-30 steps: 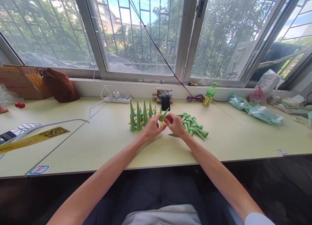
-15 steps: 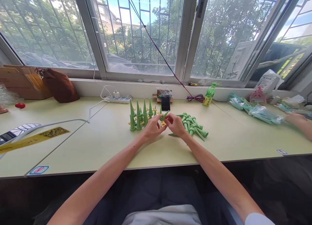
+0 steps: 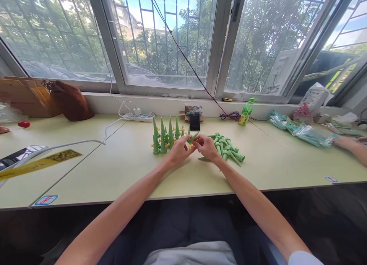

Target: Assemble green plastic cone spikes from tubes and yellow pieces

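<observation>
While the left hand [image 3: 178,148] is pinching a green cone [image 3: 193,137] between nearly closed fingers, the right hand [image 3: 205,145] is curling its fingertips in at the base; whether they are gripping anything, I cannot tell. The cone is leaning above the tabletop [image 3: 183,182], nearer the far edge than the near edge, with upright cones [image 3: 163,146] standing to its left and a loose pile [image 3: 226,148] lying to its right. Both hands are seemingly doing close work at the base; moving on is probably calling for a steady left pinch.
</observation>
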`<action>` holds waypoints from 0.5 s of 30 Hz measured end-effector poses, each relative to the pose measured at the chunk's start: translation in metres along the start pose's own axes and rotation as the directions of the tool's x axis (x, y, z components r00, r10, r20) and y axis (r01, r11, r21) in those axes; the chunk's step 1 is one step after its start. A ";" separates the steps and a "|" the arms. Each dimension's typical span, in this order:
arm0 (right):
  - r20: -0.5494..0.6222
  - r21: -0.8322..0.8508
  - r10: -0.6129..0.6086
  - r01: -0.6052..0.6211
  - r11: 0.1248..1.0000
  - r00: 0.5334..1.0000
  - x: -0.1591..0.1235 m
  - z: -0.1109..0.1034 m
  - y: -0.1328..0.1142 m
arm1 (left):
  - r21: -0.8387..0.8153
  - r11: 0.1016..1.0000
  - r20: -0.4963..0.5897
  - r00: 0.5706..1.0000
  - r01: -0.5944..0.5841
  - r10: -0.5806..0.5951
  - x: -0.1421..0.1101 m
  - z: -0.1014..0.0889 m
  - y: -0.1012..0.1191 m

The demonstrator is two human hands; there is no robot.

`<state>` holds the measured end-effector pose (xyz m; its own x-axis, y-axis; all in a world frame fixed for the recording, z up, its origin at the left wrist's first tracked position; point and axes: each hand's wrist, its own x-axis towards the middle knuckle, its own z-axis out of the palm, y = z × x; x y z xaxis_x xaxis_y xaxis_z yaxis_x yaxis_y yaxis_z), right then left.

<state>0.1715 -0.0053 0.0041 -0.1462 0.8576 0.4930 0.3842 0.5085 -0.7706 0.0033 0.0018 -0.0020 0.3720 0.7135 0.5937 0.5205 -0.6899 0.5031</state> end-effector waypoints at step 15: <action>0.046 0.032 0.007 -0.008 0.999 0.999 -0.002 -0.001 -0.004 | 0.062 0.996 -0.024 0.998 0.061 -0.059 0.000 0.001 -0.005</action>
<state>0.1707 -0.0088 0.0067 -0.1858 0.8636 0.4688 0.3555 0.5038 -0.7872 0.0017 0.0057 -0.0049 0.3215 0.7501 0.5779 0.5889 -0.6363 0.4982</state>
